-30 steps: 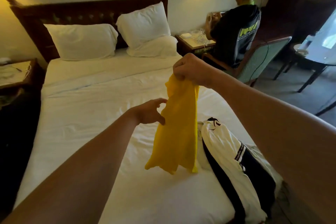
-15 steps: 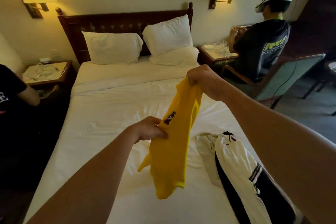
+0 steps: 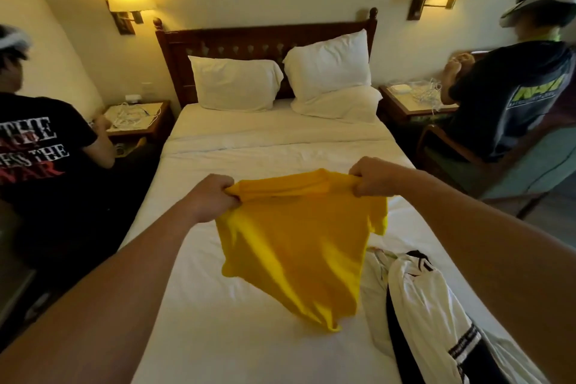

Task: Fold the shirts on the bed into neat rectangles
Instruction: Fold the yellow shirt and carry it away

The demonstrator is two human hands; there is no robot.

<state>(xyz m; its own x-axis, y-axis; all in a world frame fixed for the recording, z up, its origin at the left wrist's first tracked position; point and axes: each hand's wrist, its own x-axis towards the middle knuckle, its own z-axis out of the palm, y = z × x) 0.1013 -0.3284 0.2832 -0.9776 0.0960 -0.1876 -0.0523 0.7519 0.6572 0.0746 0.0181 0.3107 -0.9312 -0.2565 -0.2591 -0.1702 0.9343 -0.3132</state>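
A yellow shirt (image 3: 296,246) hangs spread out above the white bed (image 3: 249,337), held up by its top edge. My left hand (image 3: 212,196) grips its left shoulder and my right hand (image 3: 374,176) grips its right shoulder, both fists closed on the cloth. The shirt's lower hem dangles close to the sheet. To the right lies a crumpled white shirt with black stripes (image 3: 430,315), partly under my right forearm.
Two white pillows (image 3: 237,84) lean on the dark headboard (image 3: 265,40). A person in a black shirt (image 3: 40,159) sits at the left by a nightstand (image 3: 137,118). Another person (image 3: 511,103) sits on a chair at the right by a second nightstand.
My left hand moved from the shirt's side up to its left shoulder, and both hands pulled apart, so the bunched yellow shirt now hangs spread wide. The view swung left.
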